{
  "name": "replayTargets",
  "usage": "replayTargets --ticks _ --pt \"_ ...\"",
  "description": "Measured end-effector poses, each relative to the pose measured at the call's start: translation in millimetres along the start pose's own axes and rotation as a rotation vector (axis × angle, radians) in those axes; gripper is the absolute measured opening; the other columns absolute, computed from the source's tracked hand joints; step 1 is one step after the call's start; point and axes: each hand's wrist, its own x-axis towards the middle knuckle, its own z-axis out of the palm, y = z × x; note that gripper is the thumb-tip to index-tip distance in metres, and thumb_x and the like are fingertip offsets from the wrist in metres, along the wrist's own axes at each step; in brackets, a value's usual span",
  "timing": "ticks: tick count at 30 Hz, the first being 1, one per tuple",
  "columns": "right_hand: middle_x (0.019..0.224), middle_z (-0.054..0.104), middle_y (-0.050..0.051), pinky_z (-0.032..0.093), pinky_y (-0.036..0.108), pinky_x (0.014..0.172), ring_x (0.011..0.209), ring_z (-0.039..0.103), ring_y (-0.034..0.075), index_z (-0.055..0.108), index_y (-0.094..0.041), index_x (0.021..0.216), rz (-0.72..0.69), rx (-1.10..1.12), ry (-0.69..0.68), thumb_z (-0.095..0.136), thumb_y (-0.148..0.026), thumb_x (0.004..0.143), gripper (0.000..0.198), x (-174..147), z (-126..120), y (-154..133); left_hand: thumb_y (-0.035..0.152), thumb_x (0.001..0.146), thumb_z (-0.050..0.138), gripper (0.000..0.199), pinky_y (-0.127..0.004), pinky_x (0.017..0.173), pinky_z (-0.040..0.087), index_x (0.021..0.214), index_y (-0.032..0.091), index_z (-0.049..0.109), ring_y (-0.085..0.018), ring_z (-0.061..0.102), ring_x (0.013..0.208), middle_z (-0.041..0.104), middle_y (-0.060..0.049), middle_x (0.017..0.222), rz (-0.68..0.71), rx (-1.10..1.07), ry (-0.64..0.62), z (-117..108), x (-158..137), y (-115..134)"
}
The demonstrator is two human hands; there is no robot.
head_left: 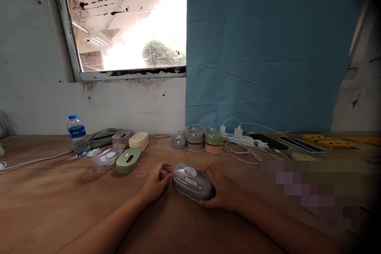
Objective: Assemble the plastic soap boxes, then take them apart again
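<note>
A grey oval box with a clear domed lid and a round printed sticker stands upright on the table in front of me. A pale piece shows through the slot in its top. My right hand wraps around the box's right end, thumb at the near side and fingers over the far side. Just off the left end, my left hand rests with loosely curled fingers apart and nothing in them. Left of it lie a green oval tray with a slot, a clear lid and a stack of cream oval pieces.
Closed oval boxes stand in stacks at the back middle. A water bottle, a green pouch and a grey tray are back left. A power strip, cables, phones and yellow pieces lie right.
</note>
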Motion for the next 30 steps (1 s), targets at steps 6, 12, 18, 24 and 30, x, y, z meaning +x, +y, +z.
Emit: replayTargets --ticks 6,12,18,24,30 --pt "0.122 0.041 0.013 0.034 0.043 0.093 0.112 0.039 0.031 0.041 -0.019 0.123 -0.034 -0.183 0.082 0.066 -0.036 0.057 0.073 -12 24 -34 0.016 0.068 0.050 0.019 -0.021 0.053 0.037 0.087 0.016 0.048 -0.008 0.044 0.052 0.053 0.000 0.078 -0.035 0.108 0.189 -9 10 -14" --pt "0.141 0.020 0.003 0.024 0.050 0.100 0.128 0.014 0.033 0.030 -0.032 0.130 -0.267 -0.212 0.002 0.058 -0.030 0.067 0.069 -10 38 -37 0.012 0.062 0.054 0.018 -0.021 0.054 0.037 0.079 0.017 0.051 -0.008 0.044 0.052 0.053 0.002 0.074 -0.064 0.048 0.339 -23 18 -30" --pt "0.140 0.025 0.004 0.023 0.049 0.102 0.130 0.010 0.031 0.037 -0.028 0.126 -0.241 -0.107 -0.036 0.055 -0.037 0.074 0.056 18 49 -44 0.010 0.061 0.051 0.017 -0.022 0.059 0.041 0.076 0.016 0.048 -0.011 0.051 0.061 0.052 0.001 0.073 -0.148 -0.017 0.530 -28 28 -44" --pt "0.139 0.028 0.006 0.028 0.045 0.101 0.129 0.017 0.028 0.035 -0.026 0.127 -0.291 -0.110 0.067 0.052 -0.044 0.078 0.055 68 68 -35 0.011 0.064 0.048 0.014 -0.024 0.058 0.042 0.076 0.017 0.044 -0.012 0.052 0.061 0.050 0.002 0.067 -0.267 -0.059 0.718 -35 34 -57" --pt "0.138 0.030 0.009 0.028 0.045 0.101 0.129 0.016 0.029 0.037 -0.022 0.128 -0.350 -0.385 0.243 0.052 -0.042 0.080 0.054 134 74 -12 0.011 0.067 0.049 0.012 -0.023 0.053 0.042 0.074 0.018 0.043 -0.010 0.051 0.054 0.048 0.003 0.064 -0.318 -0.048 0.738 -41 36 -63"
